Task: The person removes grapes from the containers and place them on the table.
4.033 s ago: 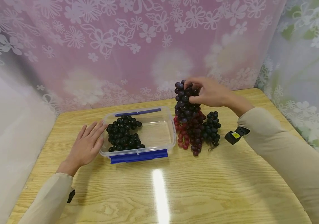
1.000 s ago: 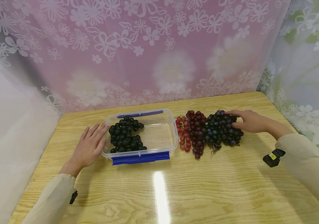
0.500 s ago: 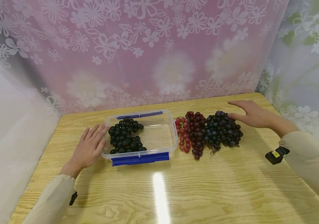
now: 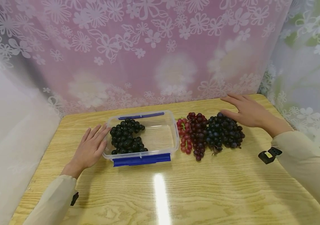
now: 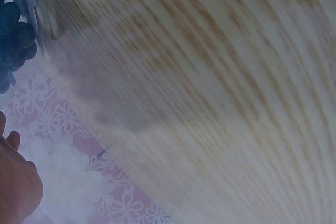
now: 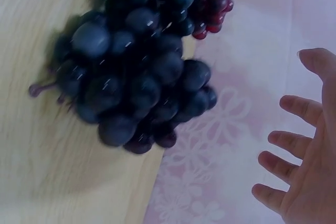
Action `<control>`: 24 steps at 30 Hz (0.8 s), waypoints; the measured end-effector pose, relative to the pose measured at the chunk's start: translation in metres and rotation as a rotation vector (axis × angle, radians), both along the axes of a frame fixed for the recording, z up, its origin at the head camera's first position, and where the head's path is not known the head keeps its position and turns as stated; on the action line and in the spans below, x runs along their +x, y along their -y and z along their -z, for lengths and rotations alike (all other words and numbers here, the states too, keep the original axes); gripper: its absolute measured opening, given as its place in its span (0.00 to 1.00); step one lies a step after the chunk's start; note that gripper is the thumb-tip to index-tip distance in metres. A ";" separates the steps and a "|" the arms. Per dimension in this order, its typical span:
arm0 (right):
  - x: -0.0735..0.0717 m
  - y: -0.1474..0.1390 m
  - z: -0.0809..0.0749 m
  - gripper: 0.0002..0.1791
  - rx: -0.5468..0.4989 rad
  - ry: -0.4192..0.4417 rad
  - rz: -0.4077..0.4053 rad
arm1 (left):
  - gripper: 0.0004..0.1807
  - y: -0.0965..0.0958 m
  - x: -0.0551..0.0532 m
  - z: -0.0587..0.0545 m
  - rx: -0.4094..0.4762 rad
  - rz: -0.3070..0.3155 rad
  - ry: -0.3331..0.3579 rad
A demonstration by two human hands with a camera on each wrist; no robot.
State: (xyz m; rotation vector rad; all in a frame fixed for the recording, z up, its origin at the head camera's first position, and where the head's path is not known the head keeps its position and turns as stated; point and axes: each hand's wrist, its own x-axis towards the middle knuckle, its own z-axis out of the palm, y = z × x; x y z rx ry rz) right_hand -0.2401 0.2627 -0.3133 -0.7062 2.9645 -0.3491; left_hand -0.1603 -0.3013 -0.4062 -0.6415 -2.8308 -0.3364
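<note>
My left hand lies with extended fingers at the left rim of a clear plastic container with blue clips. Bunches of black grapes fill the container's left part. Over the far right of the table, my right hand holds nothing, its fingers spread in the right wrist view. Just below it is a bunch of dark purple grapes, also large in the right wrist view. Beside that bunch lie blue-black grapes, then dark red grapes, then light red grapes close to the container's right wall.
The wooden table ends at the back against a pink floral curtain. A paler floral curtain hangs on the right and a white sheet on the left.
My right hand carried the dark purple bunch to the right end of the row and let go. It has since lifted and drifted slightly back and left. The left hand stays put.
</note>
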 end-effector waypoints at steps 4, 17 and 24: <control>0.000 0.013 -0.005 0.38 -0.005 -0.013 -0.018 | 0.27 0.000 0.000 0.000 0.002 -0.001 0.000; -0.001 0.060 -0.009 0.38 -0.035 -0.055 -0.055 | 0.27 0.000 0.000 -0.001 0.002 -0.001 -0.006; -0.003 0.089 -0.007 0.37 -0.046 -0.058 -0.083 | 0.27 0.000 0.000 -0.001 0.009 0.003 -0.008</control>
